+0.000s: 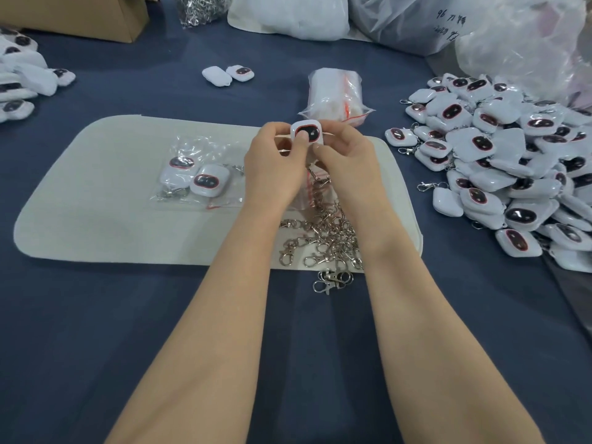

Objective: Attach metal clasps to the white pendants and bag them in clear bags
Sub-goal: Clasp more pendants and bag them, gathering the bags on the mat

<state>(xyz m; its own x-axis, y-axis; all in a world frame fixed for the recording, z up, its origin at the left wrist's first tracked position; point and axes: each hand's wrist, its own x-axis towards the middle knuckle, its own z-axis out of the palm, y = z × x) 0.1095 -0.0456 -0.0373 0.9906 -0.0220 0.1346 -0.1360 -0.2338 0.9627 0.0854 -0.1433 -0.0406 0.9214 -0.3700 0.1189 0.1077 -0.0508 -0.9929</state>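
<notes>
Over the far edge of the pale felt mat (96, 238), both my hands hold up one white pendant (315, 128) with a dark oval face. My left hand (275, 168) pinches it, thumb on the face. My right hand (347, 161) grips its right side. A metal clasp (315, 174) hangs below the pendant, between my hands. A clear bag with a red strip lies partly hidden under my hands. Loose metal clasps (323, 241) lie heaped on the mat's near right. Two bagged pendants (195, 176) lie on the mat to the left.
A large heap of white pendants (499, 165) fills the right side. A stack of clear bags (336, 94) lies behind my hands. Two loose pendants (227, 74) sit farther back, more pendants (22, 78) at far left. A cardboard box (73, 14) and plastic sacks (448, 24) line the back.
</notes>
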